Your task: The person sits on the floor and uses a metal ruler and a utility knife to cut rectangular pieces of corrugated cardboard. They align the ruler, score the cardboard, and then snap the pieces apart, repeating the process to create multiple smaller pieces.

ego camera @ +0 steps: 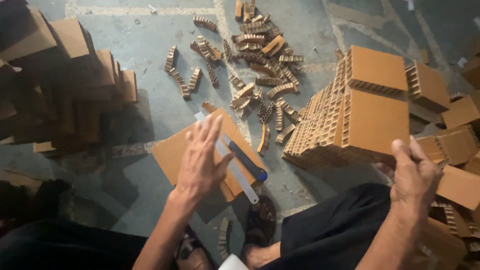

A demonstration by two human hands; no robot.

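Observation:
My left hand (200, 160) hovers with its fingers spread above a flat brown cardboard sheet (172, 155) on the floor. A metal ruler (239, 177) and a blue-handled knife (247, 161) lie on that sheet, just right of the hand. My right hand (414, 172) rests on the near edge of a stack of thick honeycomb cardboard blocks (372, 122) at the right; its fingers curl over the edge. Whether it grips a block is hard to tell.
Several small honeycomb cardboard offcuts (260, 65) are scattered on the grey concrete floor ahead. Cardboard stacks (65, 80) stand at the left, loose blocks (452, 145) at the far right. My dark trousers (335, 230) and sandalled feet (260, 225) are at the bottom.

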